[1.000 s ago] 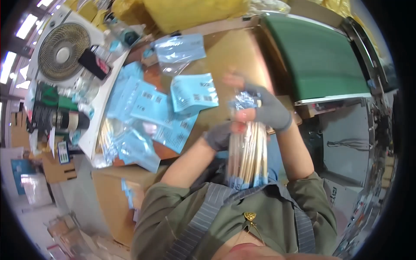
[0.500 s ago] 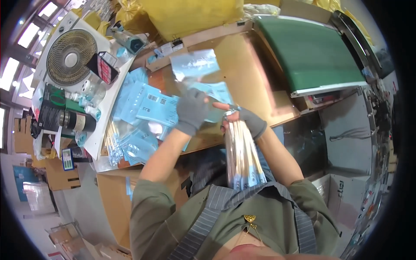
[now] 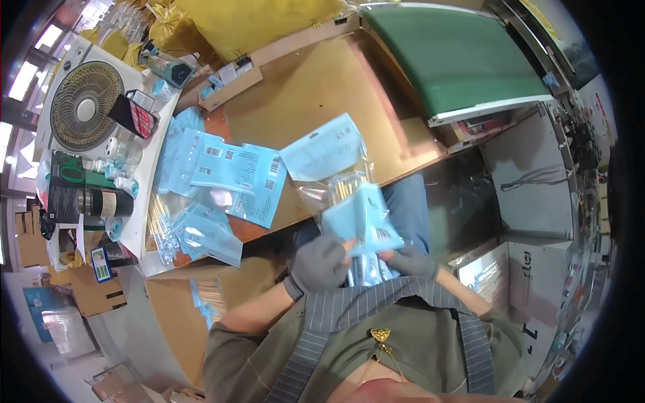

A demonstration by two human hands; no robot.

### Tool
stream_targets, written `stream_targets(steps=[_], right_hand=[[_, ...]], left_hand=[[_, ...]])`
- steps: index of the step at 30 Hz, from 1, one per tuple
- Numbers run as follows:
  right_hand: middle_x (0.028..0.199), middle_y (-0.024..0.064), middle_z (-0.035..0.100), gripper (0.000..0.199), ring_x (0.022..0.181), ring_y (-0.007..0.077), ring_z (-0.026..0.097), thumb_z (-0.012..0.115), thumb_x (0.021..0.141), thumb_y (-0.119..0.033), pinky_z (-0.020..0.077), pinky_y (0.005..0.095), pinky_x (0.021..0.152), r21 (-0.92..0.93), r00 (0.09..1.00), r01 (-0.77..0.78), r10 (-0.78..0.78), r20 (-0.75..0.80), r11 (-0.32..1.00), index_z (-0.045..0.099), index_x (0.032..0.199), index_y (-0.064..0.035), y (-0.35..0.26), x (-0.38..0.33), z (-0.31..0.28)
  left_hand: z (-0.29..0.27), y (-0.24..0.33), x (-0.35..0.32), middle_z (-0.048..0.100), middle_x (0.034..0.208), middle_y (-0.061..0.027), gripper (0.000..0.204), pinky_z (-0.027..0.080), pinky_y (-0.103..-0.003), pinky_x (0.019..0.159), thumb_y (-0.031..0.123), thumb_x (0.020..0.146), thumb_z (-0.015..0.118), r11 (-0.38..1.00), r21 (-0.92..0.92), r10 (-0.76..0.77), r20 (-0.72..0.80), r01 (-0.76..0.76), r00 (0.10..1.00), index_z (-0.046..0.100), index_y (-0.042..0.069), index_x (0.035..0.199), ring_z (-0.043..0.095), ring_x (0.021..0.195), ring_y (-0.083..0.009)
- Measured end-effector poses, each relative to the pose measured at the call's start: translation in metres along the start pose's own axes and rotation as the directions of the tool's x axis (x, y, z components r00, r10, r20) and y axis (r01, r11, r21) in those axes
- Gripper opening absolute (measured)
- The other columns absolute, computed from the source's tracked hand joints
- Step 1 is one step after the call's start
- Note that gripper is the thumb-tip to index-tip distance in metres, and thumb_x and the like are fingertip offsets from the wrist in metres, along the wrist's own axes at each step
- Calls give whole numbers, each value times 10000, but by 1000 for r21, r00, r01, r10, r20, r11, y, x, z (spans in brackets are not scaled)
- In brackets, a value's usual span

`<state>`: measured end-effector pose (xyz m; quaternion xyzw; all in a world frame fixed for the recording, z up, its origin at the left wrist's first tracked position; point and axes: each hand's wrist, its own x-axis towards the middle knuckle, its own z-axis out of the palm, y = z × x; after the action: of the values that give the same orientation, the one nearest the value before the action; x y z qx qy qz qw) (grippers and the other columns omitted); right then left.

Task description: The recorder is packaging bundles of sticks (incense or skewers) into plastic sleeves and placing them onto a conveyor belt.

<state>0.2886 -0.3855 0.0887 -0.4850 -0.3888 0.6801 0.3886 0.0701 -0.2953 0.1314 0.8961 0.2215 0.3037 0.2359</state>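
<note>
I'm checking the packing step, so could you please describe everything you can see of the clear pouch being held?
The pouch is a clear plastic bag with a light blue card header at its top. Thin pale wooden sticks show through its clear part. It stands roughly upright, tilted a little, above the person's lap at the table's near edge. The gloved left hand and right hand hold it from below, with a second blue packet in front of it.

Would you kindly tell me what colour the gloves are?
Grey, on both the left hand and right hand; head view.
</note>
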Motion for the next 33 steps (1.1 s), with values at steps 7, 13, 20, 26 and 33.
stream_targets(steps=[7,13,20,26,33], right_hand=[[644,109,568,163,559,259,581,645,784,-122,450,346,532,-923,578,214,-804,-143,319,546,900,-66,-140,53,-16],[674,118,590,98,599,226,581,544,791,-75,465,327,599,-946,491,317,-865,106,63,571,880,-44,-240,103,-33],[642,64,573,132,598,143,563,514,801,-77,464,307,582,-895,666,314,-745,-29,316,623,867,-43,-277,131,-40],[640,158,574,58,569,280,577,538,742,-22,461,340,551,-158,-123,954,-817,563,-253,552,799,-20,-286,150,107],[671,-13,521,76,633,172,580,618,719,-155,475,398,934,80,-179,955,-342,923,-286,567,757,-115,-197,62,251]], left_hand=[[-62,-2,128,565,727,-136,77,458,-358,587,77,782,620,981,146,-104,-186,132,977,609,6,808,561,659,-305],[-133,-66,177,572,611,-146,175,453,-338,566,166,777,588,734,666,-368,225,134,902,636,-1,795,591,580,-231],[-180,-45,171,603,652,-28,291,461,-265,528,254,796,618,866,-190,-435,173,464,884,674,-31,825,596,607,-104],[-121,-113,-14,446,1320,-272,986,386,-499,976,712,836,309,-247,-789,-158,605,562,780,305,-141,1330,468,1178,-433],[-105,3,-131,451,1328,-225,842,420,-502,936,602,838,419,-344,-878,-771,61,-334,634,286,-22,1389,489,1137,-437]])
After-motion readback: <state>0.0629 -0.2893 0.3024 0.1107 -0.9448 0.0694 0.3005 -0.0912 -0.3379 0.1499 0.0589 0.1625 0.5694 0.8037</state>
